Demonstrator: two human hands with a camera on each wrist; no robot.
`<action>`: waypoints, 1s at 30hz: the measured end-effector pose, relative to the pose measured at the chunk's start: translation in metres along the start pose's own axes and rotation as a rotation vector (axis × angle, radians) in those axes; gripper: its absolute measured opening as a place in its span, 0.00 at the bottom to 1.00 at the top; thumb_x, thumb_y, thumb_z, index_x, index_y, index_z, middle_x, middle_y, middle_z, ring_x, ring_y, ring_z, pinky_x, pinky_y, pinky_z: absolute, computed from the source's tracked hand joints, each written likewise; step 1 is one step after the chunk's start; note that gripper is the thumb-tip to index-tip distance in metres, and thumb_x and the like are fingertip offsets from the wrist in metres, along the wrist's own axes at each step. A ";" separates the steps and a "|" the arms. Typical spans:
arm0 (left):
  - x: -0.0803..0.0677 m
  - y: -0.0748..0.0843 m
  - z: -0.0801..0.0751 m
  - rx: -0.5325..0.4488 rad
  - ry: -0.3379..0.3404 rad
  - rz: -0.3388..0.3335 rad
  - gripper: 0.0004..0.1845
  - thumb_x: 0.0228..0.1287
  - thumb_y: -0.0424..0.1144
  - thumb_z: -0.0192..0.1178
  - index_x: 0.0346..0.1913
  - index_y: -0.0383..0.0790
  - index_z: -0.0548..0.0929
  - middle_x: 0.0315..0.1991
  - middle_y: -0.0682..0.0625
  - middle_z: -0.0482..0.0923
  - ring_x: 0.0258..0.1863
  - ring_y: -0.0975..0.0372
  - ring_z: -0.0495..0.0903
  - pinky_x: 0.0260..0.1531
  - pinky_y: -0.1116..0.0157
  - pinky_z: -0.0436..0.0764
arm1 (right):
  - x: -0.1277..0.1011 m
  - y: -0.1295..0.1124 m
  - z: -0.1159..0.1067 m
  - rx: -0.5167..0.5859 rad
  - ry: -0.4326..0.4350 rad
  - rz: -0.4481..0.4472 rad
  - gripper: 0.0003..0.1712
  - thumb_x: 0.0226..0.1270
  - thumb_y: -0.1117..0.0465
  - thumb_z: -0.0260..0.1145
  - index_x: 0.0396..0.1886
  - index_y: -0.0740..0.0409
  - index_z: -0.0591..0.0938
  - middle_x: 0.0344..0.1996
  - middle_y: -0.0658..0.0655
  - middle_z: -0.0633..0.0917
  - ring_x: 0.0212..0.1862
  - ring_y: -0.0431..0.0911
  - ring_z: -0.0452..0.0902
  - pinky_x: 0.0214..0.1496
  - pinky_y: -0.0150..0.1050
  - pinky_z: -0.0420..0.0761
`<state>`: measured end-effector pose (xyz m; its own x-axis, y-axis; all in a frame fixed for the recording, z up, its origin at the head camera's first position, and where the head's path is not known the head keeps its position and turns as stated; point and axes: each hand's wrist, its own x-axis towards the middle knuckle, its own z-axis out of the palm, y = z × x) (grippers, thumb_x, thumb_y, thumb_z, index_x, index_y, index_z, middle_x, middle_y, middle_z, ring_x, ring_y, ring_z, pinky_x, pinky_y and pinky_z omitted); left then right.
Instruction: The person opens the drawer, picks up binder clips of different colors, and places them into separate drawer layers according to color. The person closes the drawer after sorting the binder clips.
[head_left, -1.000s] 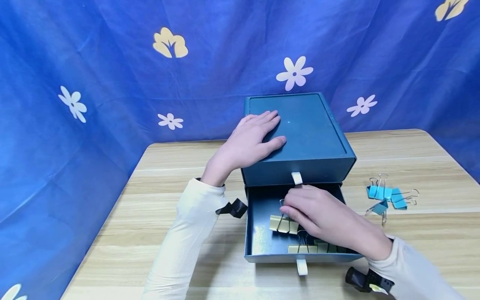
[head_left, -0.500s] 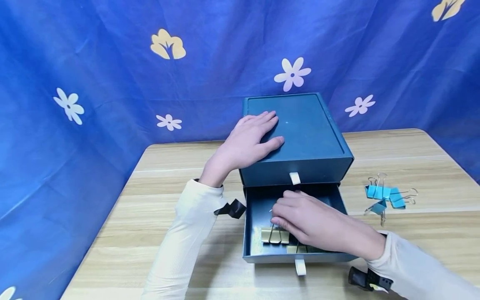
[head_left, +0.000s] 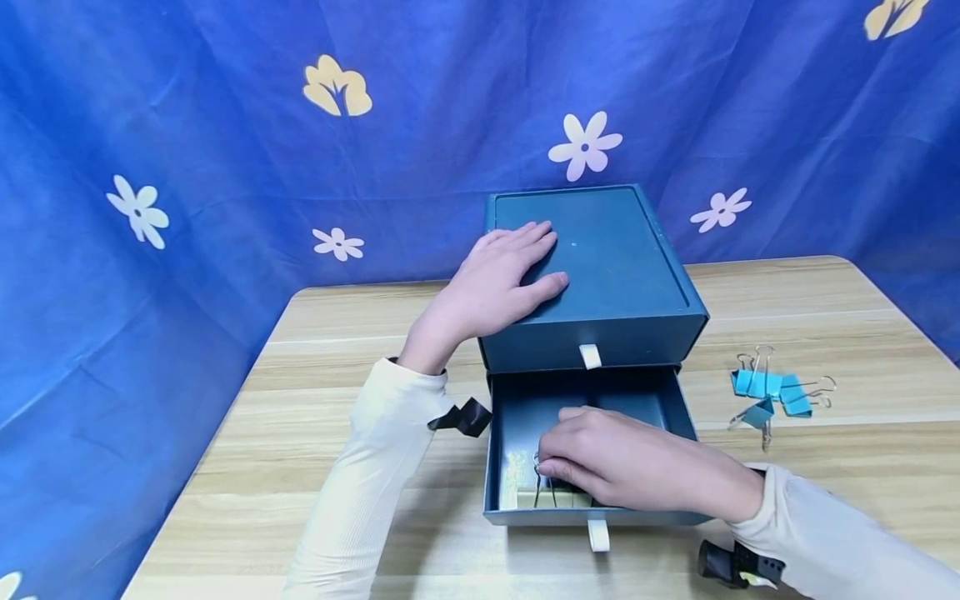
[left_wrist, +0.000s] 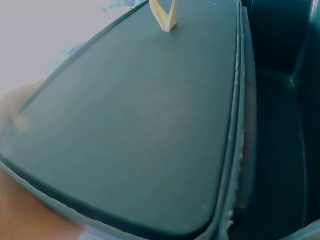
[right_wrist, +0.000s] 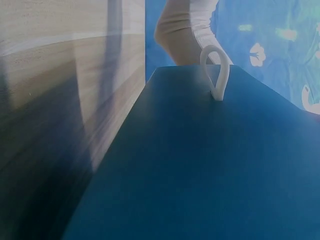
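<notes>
A dark teal two-drawer box point(head_left: 600, 258) stands on the table, its lower drawer point(head_left: 510, 425) pulled out. My left hand point(head_left: 495, 279) lies flat with spread fingers on the left part of the box top. Inside the lower drawer, near its front wall, my right hand point(head_left: 611, 458) pinches a pale gold binder clip point(head_left: 528, 497) by its wire handles. That hand hides part of the clip and the front right of the drawer. The left wrist view shows the upper drawer's front point(left_wrist: 140, 115); the right wrist view shows the lower drawer's front point(right_wrist: 190, 160).
Several light blue binder clips point(head_left: 757, 385) lie on the wooden table point(head_left: 825, 308) right of the box. White pull loops hang on the upper point(head_left: 590, 357) and lower point(head_left: 598, 535) drawer fronts. A blue floral curtain point(head_left: 435, 125) hangs behind and to the left.
My right hand has moved toward the drawer's front, bringing the gold binder clip to the front wall. The left hand stays on the box top.
</notes>
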<state>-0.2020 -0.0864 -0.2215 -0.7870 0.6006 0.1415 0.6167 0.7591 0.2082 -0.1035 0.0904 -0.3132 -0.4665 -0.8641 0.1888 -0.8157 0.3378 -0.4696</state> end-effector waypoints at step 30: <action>-0.002 0.001 0.000 -0.005 0.013 0.010 0.33 0.73 0.53 0.46 0.73 0.38 0.60 0.75 0.46 0.53 0.75 0.58 0.49 0.71 0.60 0.46 | -0.036 -0.008 -0.025 -0.054 0.350 0.063 0.07 0.70 0.61 0.62 0.35 0.43 0.82 0.29 0.34 0.77 0.30 0.29 0.70 0.31 0.29 0.74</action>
<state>-0.1993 -0.0871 -0.2214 -0.7807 0.6049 0.1566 0.6248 0.7515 0.2119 -0.0892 0.1282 -0.2946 -0.5976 -0.6638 0.4497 -0.7943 0.4137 -0.4450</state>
